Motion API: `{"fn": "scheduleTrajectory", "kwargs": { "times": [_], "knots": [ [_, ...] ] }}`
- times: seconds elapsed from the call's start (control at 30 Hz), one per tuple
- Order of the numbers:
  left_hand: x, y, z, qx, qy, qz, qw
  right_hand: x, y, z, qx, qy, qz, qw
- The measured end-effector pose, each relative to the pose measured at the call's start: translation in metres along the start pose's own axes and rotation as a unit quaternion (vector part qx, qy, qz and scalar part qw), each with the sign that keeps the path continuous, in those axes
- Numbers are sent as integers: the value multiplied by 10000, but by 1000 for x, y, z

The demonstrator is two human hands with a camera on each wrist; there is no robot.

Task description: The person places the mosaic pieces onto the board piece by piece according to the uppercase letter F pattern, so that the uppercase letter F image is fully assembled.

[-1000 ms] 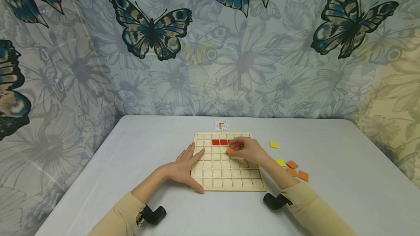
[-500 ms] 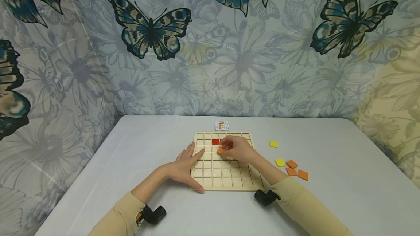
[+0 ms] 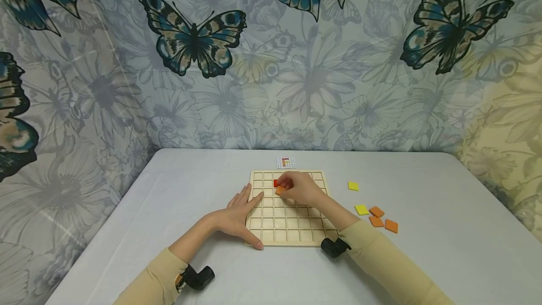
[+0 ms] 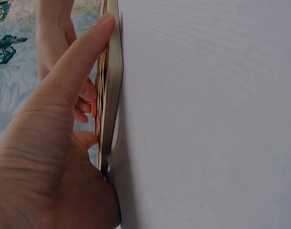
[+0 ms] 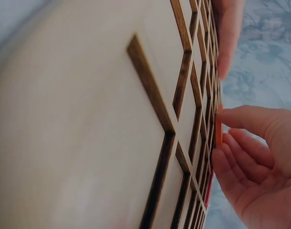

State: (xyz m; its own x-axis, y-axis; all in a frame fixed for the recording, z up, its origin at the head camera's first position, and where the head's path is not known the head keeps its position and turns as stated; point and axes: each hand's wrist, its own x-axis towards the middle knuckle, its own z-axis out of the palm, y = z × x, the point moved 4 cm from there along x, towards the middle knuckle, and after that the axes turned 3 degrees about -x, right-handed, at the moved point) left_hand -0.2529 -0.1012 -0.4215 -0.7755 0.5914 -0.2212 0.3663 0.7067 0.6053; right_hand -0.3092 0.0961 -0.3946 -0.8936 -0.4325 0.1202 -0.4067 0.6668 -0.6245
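Orange tile (image 3: 280, 190) over gridded board (image 3: 292, 236), pinched in the nearly closed fingers of right hand (image 3: 299, 188). Shifted left since a second ago, now just below red tile (image 3: 275, 183); likely being lined up there, contact with board unclear. Left hand (image 3: 236, 217) spread at board's left edge, fingers straight, gripping nothing. Card (image 3: 285, 162) behind; yellow tiles (image 3: 362, 210), spare orange tiles (image 3: 376, 221) on tabletop (image 3: 427, 192) to right. Right hand hiding nearby cells.

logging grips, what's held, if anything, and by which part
The right hand pinches an orange tile by its edges, contacts partly hidden; the left hand rests on the board.
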Motion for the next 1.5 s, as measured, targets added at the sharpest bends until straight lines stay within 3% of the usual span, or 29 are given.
{"fn": "scheduleTrajectory", "kwargs": {
  "times": [0.27, 0.4, 0.67, 0.87, 1.23, 1.5],
  "knots": [
    [0, 0, 0, -4, 64, 62, 10000, 0, -3, -1, -117, -122, -638, 9978],
    [-1, 0, -1, 30, 91, 110, 9999, -2, -4, 0, -237, -182, -737, 9968],
    [0, 0, -1, 30, 93, 129, 9999, -5, -3, -1, -176, -131, -578, 9981],
    [-1, 0, 0, 76, 76, 86, 9999, -11, 1, -5, 63, -81, -250, 9996],
    [-1, -1, 0, 11, 128, 64, 9999, -35, 19, -21, 495, 83, 225, 9985],
    [-1, 1, 0, -32, 112, 138, 9998, -56, 32, -37, 419, 94, 561, 9975]
  ]
}}
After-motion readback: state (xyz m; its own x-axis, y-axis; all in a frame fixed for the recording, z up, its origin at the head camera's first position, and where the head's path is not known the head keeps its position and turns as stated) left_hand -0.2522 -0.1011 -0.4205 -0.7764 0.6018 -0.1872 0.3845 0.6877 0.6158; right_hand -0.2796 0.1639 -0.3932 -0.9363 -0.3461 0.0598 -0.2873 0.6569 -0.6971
